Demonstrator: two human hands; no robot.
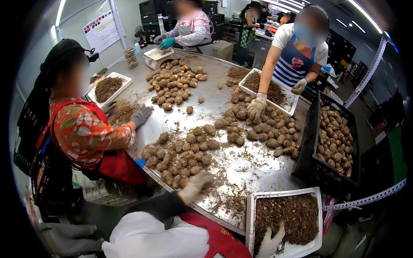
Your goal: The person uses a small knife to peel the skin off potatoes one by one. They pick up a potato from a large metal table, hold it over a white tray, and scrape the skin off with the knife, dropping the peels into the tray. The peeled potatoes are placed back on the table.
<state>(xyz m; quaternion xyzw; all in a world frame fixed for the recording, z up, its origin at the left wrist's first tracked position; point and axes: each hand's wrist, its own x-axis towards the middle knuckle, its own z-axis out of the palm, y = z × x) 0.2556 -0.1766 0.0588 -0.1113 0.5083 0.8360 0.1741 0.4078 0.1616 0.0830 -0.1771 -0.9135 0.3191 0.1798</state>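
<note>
My left hand [197, 187], in a pale work glove and blurred, is at the table's near edge, beside a pile of brown, taro-like tubers [185, 151]; whether it holds anything cannot be told. My right hand [272, 240], in a pale glove, is low in a white foam tray [284, 194] of brown fibrous scraps [287, 219]. Its thumb and a finger are spread, with scraps around them. Loose scraps [226, 193] lie on the shiny metal table [255, 172] between my hands.
A black crate [337, 172] full of tubers stands tilted at the right. Across the table, a co-worker's gloved hand [257, 108] touches a tuber pile [274, 129] by another foam tray [292, 111]. A person at the left rests gloved hands on the table. Another works beside a scale [158, 59].
</note>
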